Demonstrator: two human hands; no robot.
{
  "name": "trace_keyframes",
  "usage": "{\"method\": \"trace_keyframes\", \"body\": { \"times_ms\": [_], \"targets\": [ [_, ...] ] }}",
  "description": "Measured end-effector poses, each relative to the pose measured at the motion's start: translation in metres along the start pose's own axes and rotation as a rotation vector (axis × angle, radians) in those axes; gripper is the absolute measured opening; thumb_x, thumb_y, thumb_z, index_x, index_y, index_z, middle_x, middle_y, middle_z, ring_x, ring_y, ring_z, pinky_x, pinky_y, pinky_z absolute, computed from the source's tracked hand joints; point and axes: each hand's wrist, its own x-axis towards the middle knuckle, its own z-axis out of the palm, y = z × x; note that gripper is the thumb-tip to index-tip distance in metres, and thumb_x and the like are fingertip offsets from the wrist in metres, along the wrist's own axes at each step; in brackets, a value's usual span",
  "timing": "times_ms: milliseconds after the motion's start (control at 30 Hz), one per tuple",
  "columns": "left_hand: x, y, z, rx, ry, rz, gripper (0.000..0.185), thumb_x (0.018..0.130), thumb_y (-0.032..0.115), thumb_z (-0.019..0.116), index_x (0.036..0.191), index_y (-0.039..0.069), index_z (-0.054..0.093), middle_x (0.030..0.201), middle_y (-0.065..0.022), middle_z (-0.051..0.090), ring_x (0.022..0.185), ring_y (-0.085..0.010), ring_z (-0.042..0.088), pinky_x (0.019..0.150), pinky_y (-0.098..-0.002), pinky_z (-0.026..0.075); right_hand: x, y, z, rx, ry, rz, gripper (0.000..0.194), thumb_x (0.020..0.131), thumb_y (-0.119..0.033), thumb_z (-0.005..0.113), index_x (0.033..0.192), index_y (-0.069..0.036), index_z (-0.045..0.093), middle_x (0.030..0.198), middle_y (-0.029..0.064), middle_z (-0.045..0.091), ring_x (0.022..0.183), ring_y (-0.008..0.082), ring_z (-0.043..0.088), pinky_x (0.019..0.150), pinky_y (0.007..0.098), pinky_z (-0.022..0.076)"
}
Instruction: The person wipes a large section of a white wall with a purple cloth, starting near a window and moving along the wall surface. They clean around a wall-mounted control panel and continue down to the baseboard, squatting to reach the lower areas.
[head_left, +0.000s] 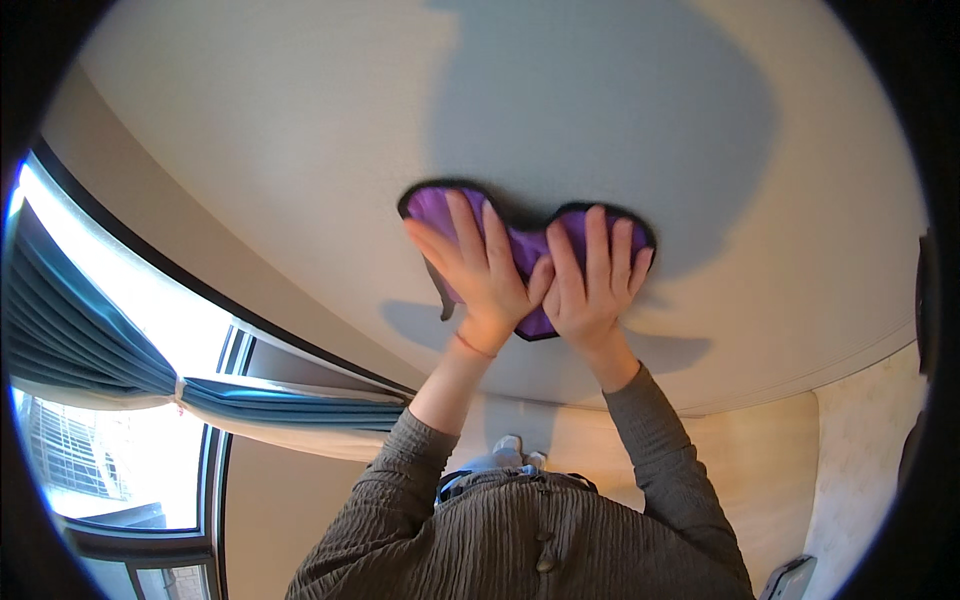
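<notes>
A purple heart-shaped piece with a black edge (536, 322) lies flat against the pale wall (337, 187) before me. My left hand (484, 266) presses on its left lobe with the fingers spread. On the right lobe rests my right hand (592, 281), fingers apart and pointing up. The thumbs meet or nearly meet near the middle. Below the left lobe a thin dark strip (444, 300) hangs beside my left wrist. The hands hide much of the heart's surface, and I cannot tell what it is made of.
At the left are a bright window (112, 450) and a blue curtain (292, 409) tied back with a band. My shadow (600, 112) falls on the wall around and above the heart. A dark-edged object (787, 577) stands at the lower right. My shoes (508, 442) show below.
</notes>
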Motion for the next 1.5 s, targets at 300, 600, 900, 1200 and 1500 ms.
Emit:
{"method": "trace_keyframes", "body": {
  "times_ms": [300,600,900,1200,1500],
  "targets": [
    [-0.193,-0.036,0.009,0.09,-0.303,0.147,0.057,0.082,0.041,0.054,0.117,-0.003,0.046,0.128,-0.0391,0.034,0.128,-0.0668,0.005,0.098,-0.0772,0.002,-0.168,-0.01,0.012,0.046,-0.256,-0.285,0.023,0.088,-0.029,0.055,0.106,-0.024,0.067,0.124,-0.0063,0.061,0.119,0.015,0.05,0.11,0.0411,0.0184],
    [-0.077,-0.058,-0.016,0.009,-0.129,-0.17,0.07,0.08,0.035,0.058,0.128,-0.012,0.037,0.134,-0.0416,0.028,0.12,-0.0715,0.016,0.097,-0.0754,0.013,-0.062,-0.055,0.023,0.099,-0.14,-0.134,0.028,0.089,-0.024,0.053,0.113,-0.022,0.067,0.124,-0.0027,0.061,0.12,0.016,0.05,0.11,0.0397,0.0205],
    [-0.121,-0.087,-0.018,-0.133,-0.068,-0.507,0.085,0.086,0.034,0.057,0.146,-0.007,0.013,0.149,-0.0375,-0.006,0.139,-0.051,-0.003,0.111,-0.0563,0.0,-0.084,-0.087,0.042,0.095,-0.208,-0.334,0.03,0.087,-0.025,0.058,0.116,-0.02,0.066,0.128,-0.0006,0.059,0.124,0.0175,0.048,0.111,0.0418,0.0184],
    [-0.208,-0.089,-0.036,-0.032,-0.282,-0.222,0.075,0.087,0.03,0.052,0.134,-0.019,0.021,0.142,-0.0418,0.012,0.125,-0.0693,0.007,0.1,-0.0744,0.012,-0.151,-0.081,0.023,0.191,-0.519,-0.462,0.04,0.092,-0.024,0.047,0.131,-0.019,0.055,0.141,-0.008,0.048,0.13,0.0095,0.041,0.113,0.0357,0.0123],
    [-0.043,-0.164,-0.064,0.091,-0.045,-0.224,0.088,0.078,0.034,0.062,0.14,-0.012,0.021,0.148,-0.0333,0.014,0.132,-0.0611,0.008,0.108,-0.0627,0.01,-0.012,-0.156,0.058,0.25,-0.166,-0.161,0.034,0.09,-0.024,0.05,0.12,-0.017,0.063,0.133,-0.0024,0.056,0.124,0.014,0.048,0.109,0.0361,0.0202]
  ]
}}
